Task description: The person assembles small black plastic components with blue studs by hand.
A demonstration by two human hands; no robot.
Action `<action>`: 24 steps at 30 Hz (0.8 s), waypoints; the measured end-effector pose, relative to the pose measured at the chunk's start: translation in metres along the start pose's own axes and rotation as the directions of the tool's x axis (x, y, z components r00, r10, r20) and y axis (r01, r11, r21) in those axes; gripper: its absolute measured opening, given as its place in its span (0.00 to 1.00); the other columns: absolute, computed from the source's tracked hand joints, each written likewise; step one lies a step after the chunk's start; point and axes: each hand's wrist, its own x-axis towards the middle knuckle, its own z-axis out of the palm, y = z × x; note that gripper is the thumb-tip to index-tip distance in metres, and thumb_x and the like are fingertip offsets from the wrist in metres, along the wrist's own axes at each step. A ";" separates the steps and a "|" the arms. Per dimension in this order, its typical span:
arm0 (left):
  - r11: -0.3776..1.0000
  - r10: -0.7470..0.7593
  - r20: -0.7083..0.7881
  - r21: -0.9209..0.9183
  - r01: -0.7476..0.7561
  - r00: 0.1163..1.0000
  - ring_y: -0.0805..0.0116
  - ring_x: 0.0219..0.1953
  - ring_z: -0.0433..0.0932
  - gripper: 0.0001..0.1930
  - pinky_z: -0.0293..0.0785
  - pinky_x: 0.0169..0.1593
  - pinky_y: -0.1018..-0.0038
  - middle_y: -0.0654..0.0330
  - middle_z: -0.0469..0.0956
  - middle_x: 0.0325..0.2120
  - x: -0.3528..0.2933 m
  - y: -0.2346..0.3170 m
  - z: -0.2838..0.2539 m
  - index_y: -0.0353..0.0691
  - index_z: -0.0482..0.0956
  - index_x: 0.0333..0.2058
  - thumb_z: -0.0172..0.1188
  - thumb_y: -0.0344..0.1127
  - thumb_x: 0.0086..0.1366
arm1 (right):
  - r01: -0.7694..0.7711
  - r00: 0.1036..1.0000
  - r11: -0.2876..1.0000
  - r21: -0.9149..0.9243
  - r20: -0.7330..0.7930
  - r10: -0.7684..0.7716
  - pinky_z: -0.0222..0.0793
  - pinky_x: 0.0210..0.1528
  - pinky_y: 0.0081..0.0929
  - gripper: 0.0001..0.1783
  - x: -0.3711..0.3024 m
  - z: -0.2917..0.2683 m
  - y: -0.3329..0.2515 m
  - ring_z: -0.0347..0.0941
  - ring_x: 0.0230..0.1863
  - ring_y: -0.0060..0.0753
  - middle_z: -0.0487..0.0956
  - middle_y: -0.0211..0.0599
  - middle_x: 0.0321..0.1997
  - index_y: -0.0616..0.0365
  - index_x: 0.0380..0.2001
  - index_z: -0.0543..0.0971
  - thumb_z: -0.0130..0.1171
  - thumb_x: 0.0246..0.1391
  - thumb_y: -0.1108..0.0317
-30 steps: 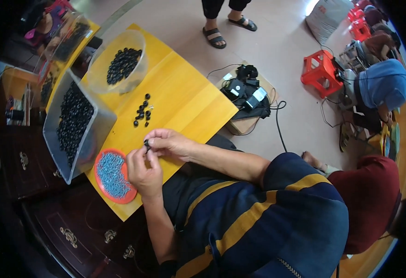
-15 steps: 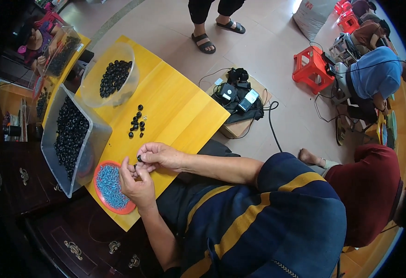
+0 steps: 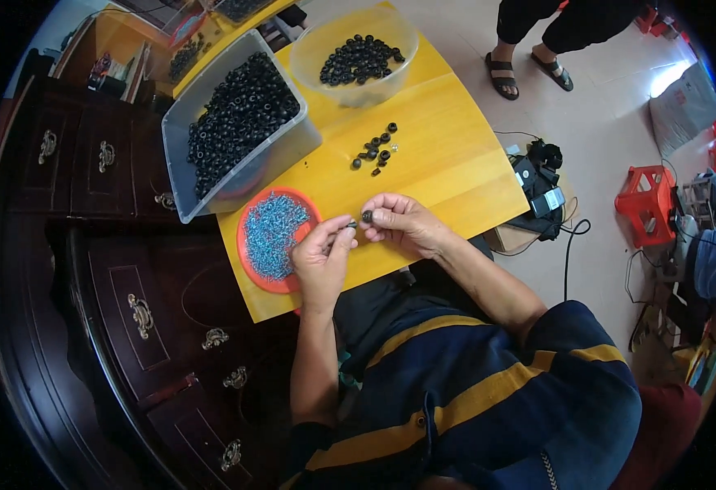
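Observation:
Over the yellow table's near edge, my two hands face each other with their fingertips nearly meeting. Pinched between thumb and fingers of my right hand (image 3: 407,226) is a black ring-shaped part (image 3: 367,216). My left hand (image 3: 321,257) closes its thumb and forefinger on a small dark piece (image 3: 352,224), too small to name. Beside the left hand, an orange-red bowl (image 3: 314,214) holds many tiny blue and silver screw-like pieces (image 3: 272,237). Beyond my hands, several loose black parts (image 3: 372,153) lie on the table (image 3: 448,155).
A clear bin (image 3: 180,175) heaped with black parts stands at the left. Behind it is a round translucent tub (image 3: 354,94) with more of them. A dark drawer cabinet (image 3: 121,245) flanks the table. A person's sandalled feet (image 3: 503,77) and a red stool (image 3: 645,204) are beyond.
The view has turned left, so the table and bins appear farther right. My hands have come slightly apart, and the pieces at their fingertips show more plainly.

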 end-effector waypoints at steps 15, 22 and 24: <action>0.963 0.196 0.026 0.185 -0.197 0.980 0.81 0.30 0.77 0.06 0.74 0.35 0.85 0.65 0.79 0.32 0.005 -0.005 0.004 0.30 0.80 0.39 0.60 0.19 0.63 | 0.044 0.999 0.999 -0.030 0.019 -0.044 0.75 0.45 0.21 0.10 0.000 0.005 0.002 0.78 0.37 0.21 0.81 0.33 0.39 0.60 0.45 0.78 0.60 0.62 0.68; 0.967 0.203 0.065 0.142 -0.211 0.977 0.79 0.33 0.77 0.06 0.74 0.36 0.84 0.61 0.78 0.35 0.005 0.000 0.004 0.29 0.80 0.38 0.59 0.17 0.62 | 0.040 0.999 0.999 -0.033 0.009 -0.039 0.75 0.45 0.21 0.10 -0.001 0.005 0.002 0.77 0.37 0.22 0.81 0.32 0.38 0.60 0.44 0.78 0.60 0.62 0.69; 0.963 0.206 0.075 0.161 -0.216 0.976 0.78 0.33 0.77 0.06 0.74 0.36 0.83 0.60 0.78 0.35 0.005 0.003 0.004 0.29 0.81 0.38 0.59 0.17 0.62 | 0.049 0.999 0.998 -0.030 0.010 -0.049 0.75 0.44 0.21 0.09 -0.001 0.005 0.002 0.77 0.36 0.22 0.81 0.32 0.38 0.60 0.44 0.78 0.60 0.62 0.69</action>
